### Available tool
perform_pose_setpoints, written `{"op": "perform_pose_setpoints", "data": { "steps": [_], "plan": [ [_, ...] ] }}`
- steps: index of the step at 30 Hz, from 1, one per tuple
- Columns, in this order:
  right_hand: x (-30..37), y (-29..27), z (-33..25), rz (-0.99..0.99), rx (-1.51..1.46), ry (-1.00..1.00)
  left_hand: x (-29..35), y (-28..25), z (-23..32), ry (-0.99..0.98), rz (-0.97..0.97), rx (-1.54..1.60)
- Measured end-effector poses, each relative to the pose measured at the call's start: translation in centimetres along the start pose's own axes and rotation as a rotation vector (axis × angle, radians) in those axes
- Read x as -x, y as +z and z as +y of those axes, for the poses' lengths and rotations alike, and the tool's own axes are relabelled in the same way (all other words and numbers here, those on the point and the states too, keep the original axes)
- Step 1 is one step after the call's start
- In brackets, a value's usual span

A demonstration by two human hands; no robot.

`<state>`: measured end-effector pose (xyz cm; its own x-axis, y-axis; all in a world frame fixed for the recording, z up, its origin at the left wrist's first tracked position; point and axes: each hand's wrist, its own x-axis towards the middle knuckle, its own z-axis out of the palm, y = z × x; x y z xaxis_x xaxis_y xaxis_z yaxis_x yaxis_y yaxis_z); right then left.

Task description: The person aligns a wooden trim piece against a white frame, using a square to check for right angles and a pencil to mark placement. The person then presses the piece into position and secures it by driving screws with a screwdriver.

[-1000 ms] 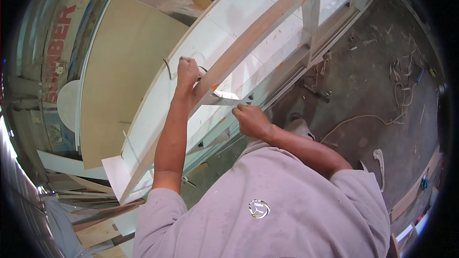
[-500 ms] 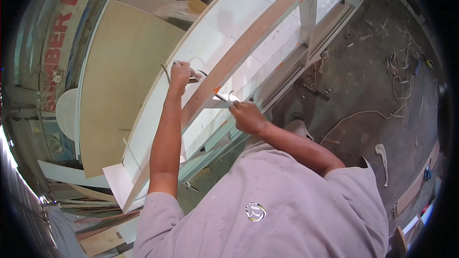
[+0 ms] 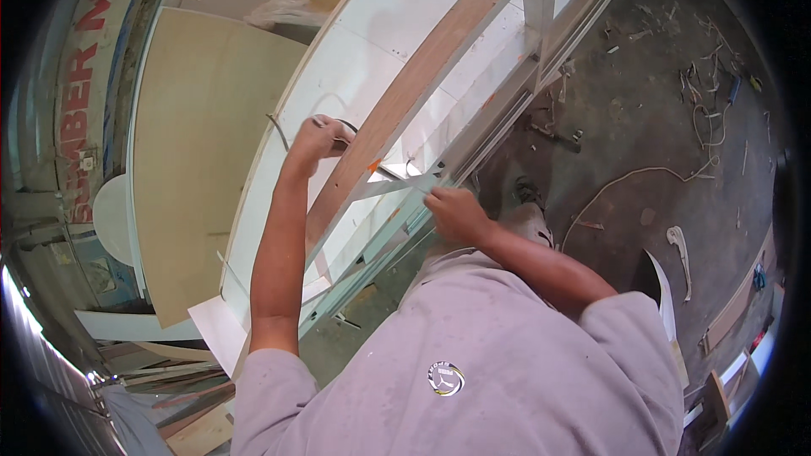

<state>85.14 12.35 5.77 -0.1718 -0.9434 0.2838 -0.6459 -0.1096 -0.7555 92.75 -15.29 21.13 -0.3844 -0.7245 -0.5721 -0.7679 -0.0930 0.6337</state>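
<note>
A long white cabinet-like frame (image 3: 363,42) lies before me, with a bare wooden rail (image 3: 422,84) running along it. On the rail's far left side, my left hand (image 3: 312,145) is closed around a dark, thin cable, part of which curves out beside the fingers. The cable (image 3: 389,173) shows again on the near side of the rail, passing beneath it. There my right hand (image 3: 460,214) has its fingers closed at the cable's pale, thin end. The exact grip of both hands is partly hidden.
A large tan board (image 3: 215,143) leans at the left. Offcuts of wood (image 3: 198,431) are piled at the lower left. On the dark floor at the right lie a pale cord (image 3: 629,173), scraps and a curved white strip (image 3: 679,262).
My right hand has moved slightly right and down, away from the rail. The left hand stays by the rail's far side, its wrist turned a little. The whole view has shifted slightly.
</note>
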Motion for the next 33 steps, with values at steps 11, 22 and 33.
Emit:
{"op": "perform_pose_setpoints", "data": {
  "steps": [11,22,33],
  "plan": [
    [1.5,3.6,3.3,0.042,-0.061,0.008,-4.7,-0.8,-5.6,0.007,-0.155,-0.084],
    [3.2,4.5,4.4,0.047,-0.083,0.066,-7.5,0.4,-6.1,-0.071,-0.208,-0.191],
    [0.6,5.5,6.3,0.06,-0.023,0.056,-9.5,-0.1,-7.2,-0.144,-0.255,-0.094]
  ]
}}
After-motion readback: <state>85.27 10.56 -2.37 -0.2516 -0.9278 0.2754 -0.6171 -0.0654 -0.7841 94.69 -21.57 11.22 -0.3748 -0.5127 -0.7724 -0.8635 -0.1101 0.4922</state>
